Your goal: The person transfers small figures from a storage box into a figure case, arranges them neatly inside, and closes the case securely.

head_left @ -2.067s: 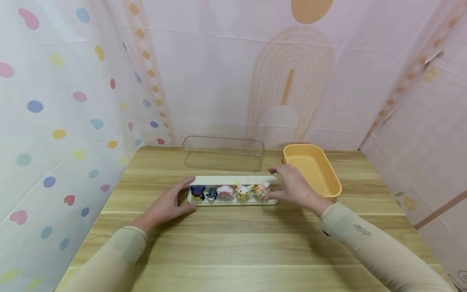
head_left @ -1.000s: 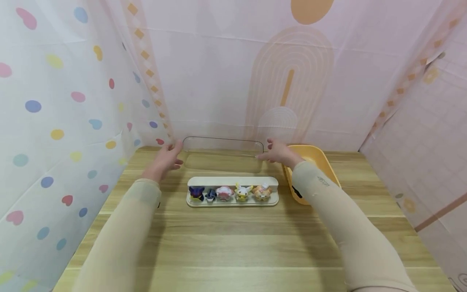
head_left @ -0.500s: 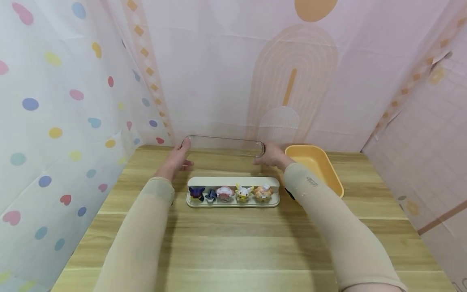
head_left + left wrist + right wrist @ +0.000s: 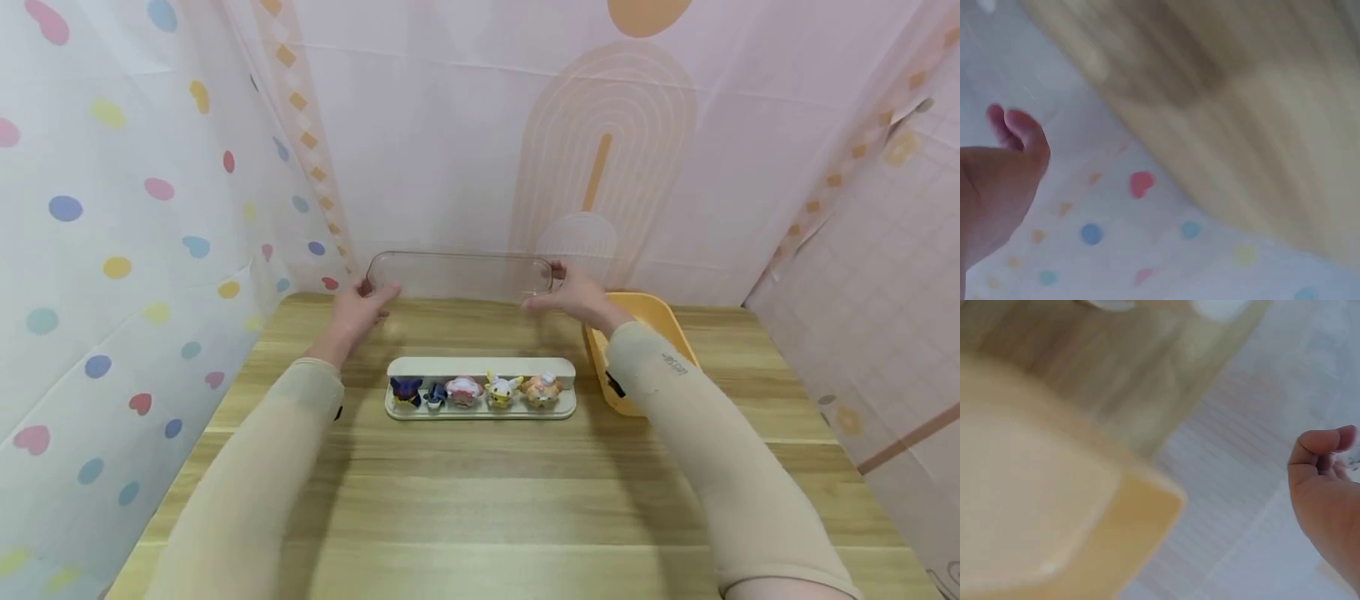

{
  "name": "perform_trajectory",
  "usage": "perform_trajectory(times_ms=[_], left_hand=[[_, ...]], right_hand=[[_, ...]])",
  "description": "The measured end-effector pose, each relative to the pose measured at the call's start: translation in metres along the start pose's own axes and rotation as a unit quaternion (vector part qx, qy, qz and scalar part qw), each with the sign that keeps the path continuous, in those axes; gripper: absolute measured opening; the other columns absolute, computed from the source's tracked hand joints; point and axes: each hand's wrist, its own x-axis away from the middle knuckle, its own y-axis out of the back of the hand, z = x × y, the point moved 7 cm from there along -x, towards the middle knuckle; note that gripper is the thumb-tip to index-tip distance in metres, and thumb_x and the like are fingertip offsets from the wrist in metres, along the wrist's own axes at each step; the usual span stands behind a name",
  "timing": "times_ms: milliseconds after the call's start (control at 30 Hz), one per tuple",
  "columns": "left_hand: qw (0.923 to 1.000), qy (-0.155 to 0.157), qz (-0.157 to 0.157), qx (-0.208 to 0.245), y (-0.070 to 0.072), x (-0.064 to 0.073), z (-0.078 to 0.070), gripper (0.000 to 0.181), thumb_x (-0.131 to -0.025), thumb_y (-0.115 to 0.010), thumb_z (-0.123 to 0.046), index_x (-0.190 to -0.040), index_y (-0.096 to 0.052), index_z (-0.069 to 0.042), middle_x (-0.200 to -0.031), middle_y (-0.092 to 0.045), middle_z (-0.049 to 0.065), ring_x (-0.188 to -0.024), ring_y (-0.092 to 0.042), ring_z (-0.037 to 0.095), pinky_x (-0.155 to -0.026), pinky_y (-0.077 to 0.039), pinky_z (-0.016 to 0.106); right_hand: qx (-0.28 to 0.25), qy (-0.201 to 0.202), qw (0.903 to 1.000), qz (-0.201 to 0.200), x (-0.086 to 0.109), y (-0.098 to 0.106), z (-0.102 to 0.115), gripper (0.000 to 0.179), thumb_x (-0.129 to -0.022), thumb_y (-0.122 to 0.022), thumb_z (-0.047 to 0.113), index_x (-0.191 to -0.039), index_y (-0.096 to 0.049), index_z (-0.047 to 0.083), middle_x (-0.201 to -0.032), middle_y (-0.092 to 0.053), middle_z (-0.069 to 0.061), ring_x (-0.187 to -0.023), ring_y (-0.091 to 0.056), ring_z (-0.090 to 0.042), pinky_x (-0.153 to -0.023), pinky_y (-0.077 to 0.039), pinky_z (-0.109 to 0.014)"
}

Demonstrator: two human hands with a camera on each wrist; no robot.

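Both hands grip a long clear plastic cover [image 4: 461, 275] by its two ends, raised at the back of the table. My left hand [image 4: 354, 315] holds its left end, thumb in front. At the right end, my right hand [image 4: 577, 296] has its thumb in front and fingers behind. Nearer to me stands a cream display base [image 4: 480, 367] bearing a row of small figures: a dark purple one [image 4: 406, 390], a small dark blue one [image 4: 435, 396], a pink and white one [image 4: 463, 391], a yellow and white one [image 4: 502, 389] and an orange-brown one [image 4: 542, 389].
A yellow plastic bin [image 4: 652, 312] stands at the right, partly hidden by the right forearm; the right wrist view shows its corner [image 4: 1141, 512] close by. Patterned curtains [image 4: 450, 125] hang behind and beside the wooden table [image 4: 480, 500].
The hands left the base and figures, reached to the back and took the clear cover by its ends. The cover has risen off the table.
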Motion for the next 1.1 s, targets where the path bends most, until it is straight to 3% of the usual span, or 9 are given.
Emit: perform_trajectory(times_ms=[100, 167, 267, 333, 467, 533, 633, 800, 1100], left_hand=[[0.9973, -0.055, -0.014, -0.047, 0.011, 0.012, -0.018, 0.081, -0.099, -0.071, -0.055, -0.153, -0.049, 0.001, -0.159, -0.048, 0.026, -0.139, -0.056, 0.039, -0.116, -0.050, 0.053], [0.9936, -0.078, -0.024, -0.079, 0.017, 0.024, -0.028, 0.083, -0.096, -0.072, -0.062, -0.151, -0.056, -0.002, -0.156, -0.055, 0.024, -0.143, -0.056, 0.039, -0.116, -0.050, 0.055], [0.9864, -0.101, -0.040, -0.123, 0.026, 0.046, -0.041, 0.077, -0.094, -0.071, -0.068, -0.137, -0.066, -0.005, -0.144, -0.067, 0.019, -0.132, -0.066, 0.035, -0.107, -0.057, 0.047], [0.9792, -0.120, -0.050, -0.156, 0.030, 0.064, -0.049, 0.072, -0.094, -0.070, -0.069, -0.126, -0.071, -0.005, -0.130, -0.074, 0.017, -0.118, -0.072, 0.031, -0.095, -0.059, 0.035], [0.9672, -0.144, -0.051, -0.203, 0.033, 0.098, -0.055, 0.069, -0.095, -0.071, -0.066, -0.129, -0.074, -0.005, -0.117, -0.079, 0.015, -0.103, -0.073, 0.027, -0.078, -0.053, 0.016], [0.9632, -0.151, -0.051, -0.216, 0.032, 0.113, -0.055, 0.070, -0.095, -0.073, -0.063, -0.135, -0.073, -0.006, -0.116, -0.080, 0.016, -0.102, -0.074, 0.028, -0.077, -0.053, 0.017], [0.9570, -0.164, -0.062, -0.231, 0.030, 0.130, -0.052, 0.066, -0.095, -0.076, -0.059, -0.135, -0.074, -0.007, -0.116, -0.081, 0.016, -0.104, -0.077, 0.031, -0.082, -0.058, 0.030], [0.9451, -0.193, -0.080, -0.251, 0.025, 0.145, -0.046, 0.060, -0.094, -0.081, -0.051, -0.132, -0.076, -0.005, -0.112, -0.082, 0.018, -0.103, -0.079, 0.037, -0.087, -0.063, 0.054], [0.9423, -0.185, -0.074, -0.269, 0.019, 0.151, -0.031, 0.067, -0.093, -0.081, -0.051, -0.133, -0.073, 0.002, -0.115, -0.080, 0.023, -0.107, -0.078, 0.043, -0.101, -0.057, 0.063]], right_hand=[[-0.007, 0.026, 0.9996, -0.009, 0.012, 0.016, 0.013, 0.091, -0.086, -0.092, 0.028, -0.159, -0.042, 0.005, -0.158, -0.052, -0.015, -0.134, -0.053, -0.031, -0.111, -0.050, -0.047], [0.002, 0.044, 0.9989, -0.014, 0.022, 0.025, 0.021, 0.083, -0.086, -0.092, 0.028, -0.153, -0.049, 0.006, -0.139, -0.060, -0.014, -0.115, -0.055, -0.027, -0.094, -0.051, -0.039], [0.027, 0.056, 0.9978, -0.022, 0.040, 0.034, 0.030, 0.070, -0.084, -0.093, 0.032, -0.141, -0.059, 0.009, -0.114, -0.059, -0.007, -0.099, -0.053, -0.021, -0.080, -0.045, -0.032], [0.037, 0.063, 0.9972, -0.017, 0.052, 0.038, 0.034, 0.066, -0.083, -0.094, 0.034, -0.135, -0.061, 0.012, -0.108, -0.056, -0.007, -0.097, -0.057, -0.020, -0.079, -0.046, -0.031], [0.067, 0.091, 0.9935, -0.013, 0.078, 0.041, 0.038, 0.068, -0.081, -0.096, 0.034, -0.137, -0.063, 0.016, -0.120, -0.065, -0.007, -0.109, -0.064, -0.022, -0.090, -0.052, -0.035], [0.093, 0.107, 0.9897, -0.021, 0.089, 0.041, 0.037, 0.069, -0.079, -0.097, 0.035, -0.138, -0.065, 0.017, -0.122, -0.067, -0.008, -0.109, -0.062, -0.025, -0.090, -0.052, -0.036], [0.136, 0.113, 0.9836, -0.039, 0.103, 0.040, 0.033, 0.072, -0.075, -0.098, 0.042, -0.137, -0.067, 0.020, -0.118, -0.069, -0.006, -0.107, -0.065, -0.028, -0.087, -0.053, -0.037], [0.160, 0.114, 0.9795, -0.046, 0.114, 0.030, 0.023, 0.082, -0.072, -0.099, 0.047, -0.140, -0.066, 0.017, -0.122, -0.070, -0.006, -0.113, -0.062, -0.026, -0.096, -0.052, -0.040], [0.135, 0.116, 0.9834, -0.036, 0.120, 0.015, 0.004, 0.081, -0.072, -0.101, 0.039, -0.139, -0.066, 0.011, -0.123, -0.070, -0.010, -0.114, -0.060, -0.028, -0.098, -0.054, -0.050]])
